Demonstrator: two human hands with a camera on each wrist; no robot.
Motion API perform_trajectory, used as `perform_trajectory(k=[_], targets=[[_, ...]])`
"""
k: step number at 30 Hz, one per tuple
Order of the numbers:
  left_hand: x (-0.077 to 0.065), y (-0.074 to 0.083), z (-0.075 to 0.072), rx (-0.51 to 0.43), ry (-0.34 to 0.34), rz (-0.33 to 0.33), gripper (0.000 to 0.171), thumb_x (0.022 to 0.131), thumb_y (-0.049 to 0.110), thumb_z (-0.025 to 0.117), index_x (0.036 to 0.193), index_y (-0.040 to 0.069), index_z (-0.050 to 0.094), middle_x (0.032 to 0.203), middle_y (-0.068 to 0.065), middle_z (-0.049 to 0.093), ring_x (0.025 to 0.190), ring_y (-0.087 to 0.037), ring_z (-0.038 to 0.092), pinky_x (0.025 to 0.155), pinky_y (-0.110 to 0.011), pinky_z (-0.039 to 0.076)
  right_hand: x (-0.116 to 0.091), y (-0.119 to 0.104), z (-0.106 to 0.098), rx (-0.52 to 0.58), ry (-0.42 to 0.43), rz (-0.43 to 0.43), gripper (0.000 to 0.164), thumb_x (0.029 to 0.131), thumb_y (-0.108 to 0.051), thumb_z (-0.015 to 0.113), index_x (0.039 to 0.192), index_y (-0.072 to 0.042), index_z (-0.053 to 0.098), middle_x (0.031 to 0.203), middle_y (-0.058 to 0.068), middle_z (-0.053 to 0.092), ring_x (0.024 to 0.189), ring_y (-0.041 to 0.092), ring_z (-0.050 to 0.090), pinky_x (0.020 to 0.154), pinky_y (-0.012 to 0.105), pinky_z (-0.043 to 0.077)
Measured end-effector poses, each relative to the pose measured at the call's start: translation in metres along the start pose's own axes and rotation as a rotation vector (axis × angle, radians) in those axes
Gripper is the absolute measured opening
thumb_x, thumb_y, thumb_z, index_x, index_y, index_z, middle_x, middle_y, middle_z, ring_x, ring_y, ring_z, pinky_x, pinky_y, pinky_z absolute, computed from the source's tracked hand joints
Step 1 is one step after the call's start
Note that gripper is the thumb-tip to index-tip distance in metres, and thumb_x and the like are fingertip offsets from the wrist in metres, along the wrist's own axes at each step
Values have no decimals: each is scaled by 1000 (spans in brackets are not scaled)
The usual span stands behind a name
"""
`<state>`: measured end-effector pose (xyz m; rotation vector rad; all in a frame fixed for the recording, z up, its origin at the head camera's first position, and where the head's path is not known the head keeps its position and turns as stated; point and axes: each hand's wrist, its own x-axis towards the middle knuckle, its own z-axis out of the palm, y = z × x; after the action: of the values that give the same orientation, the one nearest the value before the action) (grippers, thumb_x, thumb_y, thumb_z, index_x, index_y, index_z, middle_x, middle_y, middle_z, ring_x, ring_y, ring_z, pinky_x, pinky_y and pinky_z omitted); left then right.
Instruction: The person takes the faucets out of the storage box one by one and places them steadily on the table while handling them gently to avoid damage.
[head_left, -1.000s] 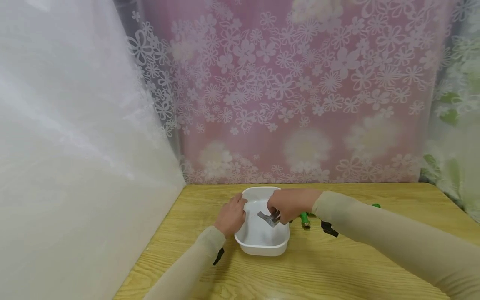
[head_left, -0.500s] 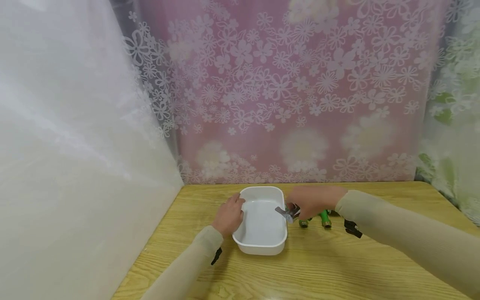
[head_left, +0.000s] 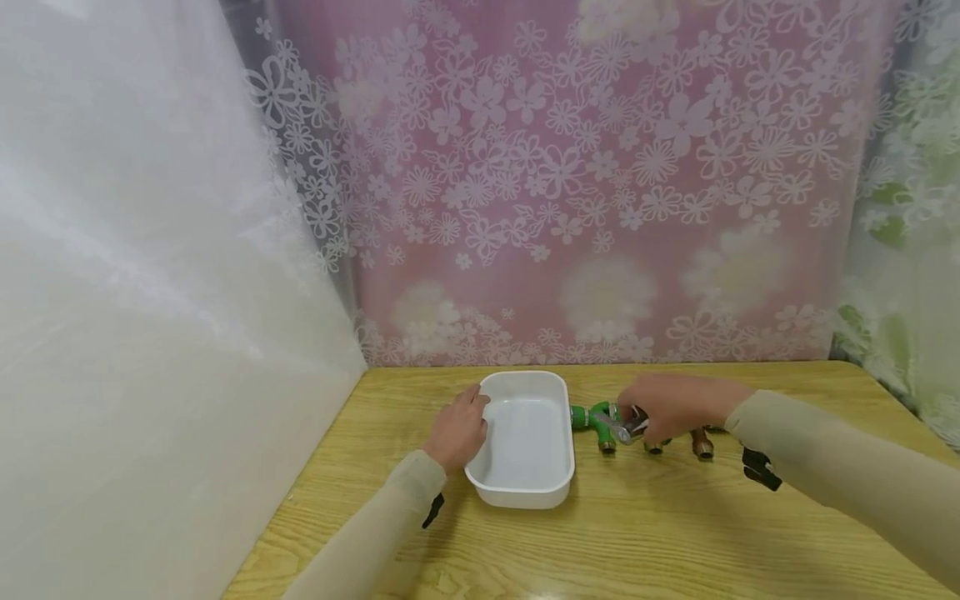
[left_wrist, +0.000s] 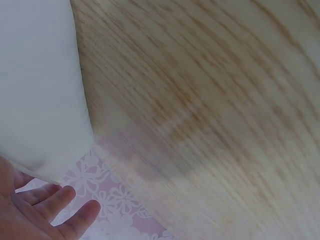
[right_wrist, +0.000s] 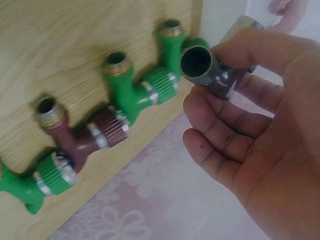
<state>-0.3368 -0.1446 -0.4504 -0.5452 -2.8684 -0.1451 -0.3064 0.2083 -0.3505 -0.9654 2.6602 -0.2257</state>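
Note:
In the head view my left hand [head_left: 456, 432] holds the left rim of a white plastic basin [head_left: 521, 499]. The left wrist view shows some of its fingers [left_wrist: 82, 220] spread loosely outside the basin wall. My right hand [head_left: 667, 407] grips a silver-grey tap [head_left: 635, 423] right of the basin, above a row of taps. Its round threaded end [right_wrist: 199, 65] points out past the fingertips in the right wrist view. Green taps [right_wrist: 122, 92] and a dark red one [right_wrist: 77, 140] lie below, with threaded brass ends and ribbed collars. My palm hides part of the held tap.
The row of taps runs along the wooden table [head_left: 637, 533] from the basin's right wall, the nearest green tap [head_left: 602, 414] close beside it. A flowered pink curtain [head_left: 600, 208] hangs behind the table. White sheeting [head_left: 150, 333] borders the left side.
My right hand has moved right with the grey tap, from over the basin to above the row of taps, uncovering the nearest green one. My left hand keeps its place on the rim.

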Motion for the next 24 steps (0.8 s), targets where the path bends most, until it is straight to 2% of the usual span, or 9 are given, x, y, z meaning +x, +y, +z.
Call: perform_trajectory(k=[4, 13, 24], targets=[[-1, 2, -4, -14, -12, -10, 36, 103, 18, 53, 137, 6, 57, 152, -17, 46, 135, -32, 52, 101, -48, 53, -9, 12, 3, 44, -4, 14, 24, 84, -3, 71, 97, -23, 65, 89, -9, 60, 71, 10, 47, 59, 30, 39], [-2, 3, -5, -17, -12, -8, 36, 102, 17, 54, 135, 5, 58, 151, -18, 47, 134, -33, 52, 101, -49, 52, -23, 40, 8, 57, 21, 56, 24, 83, -2, 69, 94, -23, 63, 86, -7, 57, 70, 10, 42, 59, 31, 33], [0, 1, -2, -11, -19, -13, 37, 103, 18, 53, 138, 5, 56, 153, -17, 44, 137, -32, 50, 103, -49, 51, -42, 69, 10, 103, 9, 124, 31, 79, -3, 72, 106, -16, 65, 92, -4, 59, 73, 14, 45, 60, 33, 35]])
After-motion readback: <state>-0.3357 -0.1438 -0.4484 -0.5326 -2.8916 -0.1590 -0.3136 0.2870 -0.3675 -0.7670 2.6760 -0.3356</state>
